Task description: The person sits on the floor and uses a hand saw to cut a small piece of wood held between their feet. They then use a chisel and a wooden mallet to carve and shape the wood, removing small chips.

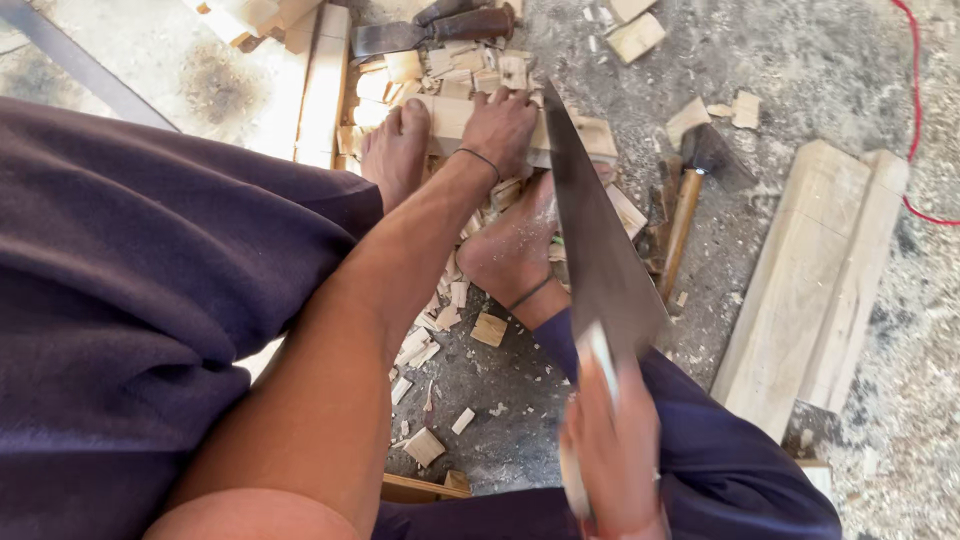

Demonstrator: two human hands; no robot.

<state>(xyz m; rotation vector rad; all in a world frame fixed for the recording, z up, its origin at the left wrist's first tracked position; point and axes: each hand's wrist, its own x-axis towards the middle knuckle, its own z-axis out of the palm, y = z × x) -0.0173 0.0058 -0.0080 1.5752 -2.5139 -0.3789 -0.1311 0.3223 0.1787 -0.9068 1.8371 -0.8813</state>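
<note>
My left hand (500, 128) presses down on a pale wooden block (452, 118) lying on the ground between my two bare feet. My right hand (612, 440), blurred, grips the handle of a hand saw (590, 230). The saw's long dark blade runs from my right hand up to the block, with its tip at the block's right part beside my left hand. My right foot (515, 245) is dusted with sawdust and rests by the blade. My left foot (395, 145) stands on the block's left end.
Several small wood offcuts (440, 320) litter the concrete floor. A hammer (690, 190) lies to the right, and two long planks (820, 280) beyond it. A hatchet (430, 30) lies at the top. A red cable (915, 100) runs at the far right. More timber (320, 85) lies upper left.
</note>
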